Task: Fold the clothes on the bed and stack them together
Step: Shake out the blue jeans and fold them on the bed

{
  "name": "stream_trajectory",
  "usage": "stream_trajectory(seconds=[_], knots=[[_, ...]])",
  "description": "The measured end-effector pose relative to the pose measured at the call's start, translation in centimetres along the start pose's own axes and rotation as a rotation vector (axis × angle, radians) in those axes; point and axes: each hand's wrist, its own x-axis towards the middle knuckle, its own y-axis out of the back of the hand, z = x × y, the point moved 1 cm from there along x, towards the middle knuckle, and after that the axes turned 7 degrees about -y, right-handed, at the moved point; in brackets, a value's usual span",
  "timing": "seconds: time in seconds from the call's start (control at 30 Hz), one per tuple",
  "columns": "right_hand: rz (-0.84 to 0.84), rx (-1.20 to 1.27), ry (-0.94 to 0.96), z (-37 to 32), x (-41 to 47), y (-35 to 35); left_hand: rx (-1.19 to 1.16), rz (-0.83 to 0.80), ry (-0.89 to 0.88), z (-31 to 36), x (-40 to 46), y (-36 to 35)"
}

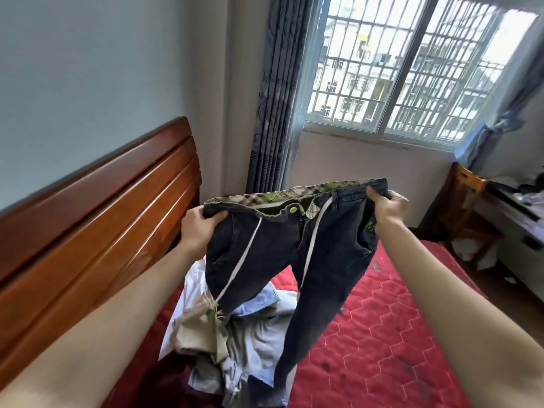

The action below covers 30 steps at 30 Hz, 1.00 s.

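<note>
Both hands, left [197,228] and right [388,205], pinch the jeans [265,248] waistband tight, legs dangling over the clothes pile [253,343].

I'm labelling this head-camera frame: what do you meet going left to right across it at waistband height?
Wooden headboard → left hand → dark jeans → right hand → wooden chair.
</note>
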Motion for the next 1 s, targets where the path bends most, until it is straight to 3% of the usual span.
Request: stream_trajectory(seconds=[0.13,0.4,0.67,0.77,0.87,1.0], knots=[[0.1,-0.094,0.011,3.2,-4.0,-1.1,0.14,0.004,0.128,1.1,-1.0,-1.7],[-0.093,-0.057,0.347,1.5,-17.0,-6.0,-0.121,0.004,0.054,8.3,-4.8,-5.6],[-0.423,-0.211,0.487,3.1,-21.1,-6.7,-0.505,-0.182,0.074,10.6,-7.6,-4.3],[-0.591,-0.226,0.533,4.1,-21.3,-6.2,-0.35,-0.125,-0.014,9.9,-8.0,-3.5],[-0.76,-0.27,0.544,3.9,-20.6,-5.6,-0.297,-0.057,0.021,8.5,-7.6,-2.5],[-0.76,-0.412,0.739,0.7,-17.8,-4.9,-0.257,-0.219,-0.048,6.9,-6.2,-0.7]])
